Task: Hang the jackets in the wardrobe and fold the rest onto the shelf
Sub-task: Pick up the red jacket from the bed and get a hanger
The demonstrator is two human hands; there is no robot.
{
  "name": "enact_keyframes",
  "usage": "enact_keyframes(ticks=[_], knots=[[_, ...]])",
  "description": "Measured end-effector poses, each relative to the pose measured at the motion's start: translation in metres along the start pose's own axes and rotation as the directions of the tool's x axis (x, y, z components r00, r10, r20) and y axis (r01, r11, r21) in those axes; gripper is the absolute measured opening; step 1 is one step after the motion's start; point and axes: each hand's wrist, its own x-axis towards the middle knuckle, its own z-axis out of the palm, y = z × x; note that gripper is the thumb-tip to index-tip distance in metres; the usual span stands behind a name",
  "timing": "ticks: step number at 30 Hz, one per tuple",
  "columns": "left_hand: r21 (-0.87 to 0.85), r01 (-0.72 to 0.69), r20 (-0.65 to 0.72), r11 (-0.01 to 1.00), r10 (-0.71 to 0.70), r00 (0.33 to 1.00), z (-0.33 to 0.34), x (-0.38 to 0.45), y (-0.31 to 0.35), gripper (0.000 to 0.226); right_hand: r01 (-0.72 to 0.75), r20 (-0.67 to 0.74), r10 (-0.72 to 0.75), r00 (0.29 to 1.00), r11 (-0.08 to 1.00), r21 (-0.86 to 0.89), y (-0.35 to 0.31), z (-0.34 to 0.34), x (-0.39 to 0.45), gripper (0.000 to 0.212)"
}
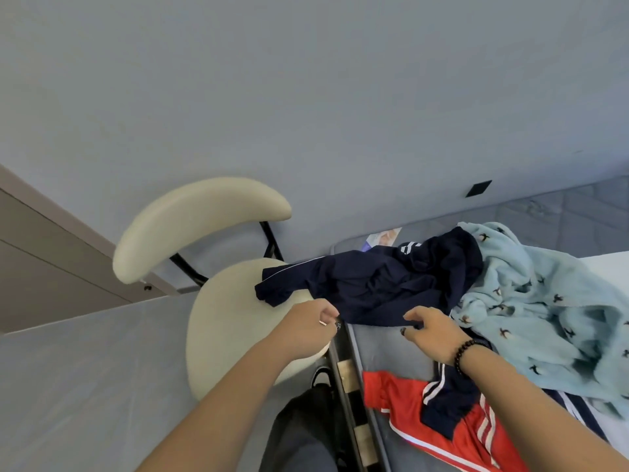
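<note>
A navy jacket (374,284) with thin white piping lies crumpled across the bed's edge, one sleeve draped onto the cream chair seat (224,321). My left hand (306,327) pinches the jacket's lower hem by the bed frame. My right hand (430,330), with a bead bracelet on the wrist, grips the same hem further right. A light blue fleece garment (531,301) with small bird prints is heaped to the right. A red garment (412,413) with white stripes lies near me, partly under a navy striped piece (446,400).
The cream chair's curved backrest (190,223) stands left of the bed. The grey mattress (384,349) and its metal frame edge (343,362) run beneath my hands. A wooden panel (44,260) sits at far left, with a plain wall behind. A dark wall socket (478,189) is above the bed.
</note>
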Motion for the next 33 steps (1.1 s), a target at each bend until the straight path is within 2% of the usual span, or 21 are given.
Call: enact_keyframes(ticks=[5,15,22,29,33], knots=[[-0.015,0.004,0.009,1.0,-0.004,1.0,-0.022,0.066,0.007,0.022,-0.067,-0.043,0.07,0.997,0.995,0.074,-0.01,-0.027,0.074,0.034],[0.012,0.063,0.133,0.998,-0.064,0.989,-0.049,0.185,-0.001,0.025,-0.276,0.034,0.274,0.961,0.946,0.169,-0.01,-0.022,0.207,0.039],[0.125,0.048,0.224,0.991,-0.075,0.972,-0.035,0.217,-0.002,0.027,-0.372,0.053,0.373,0.926,0.886,0.276,0.011,0.008,0.199,0.036],[0.14,-0.037,0.281,0.99,-0.004,0.96,0.005,0.204,0.012,0.026,-0.383,0.011,0.409,0.913,0.846,0.37,0.045,0.01,0.154,0.039],[0.139,-0.053,0.368,0.989,-0.002,0.93,0.045,0.19,0.017,0.028,-0.425,-0.021,0.468,0.884,0.821,0.382,0.076,0.017,0.122,0.033]])
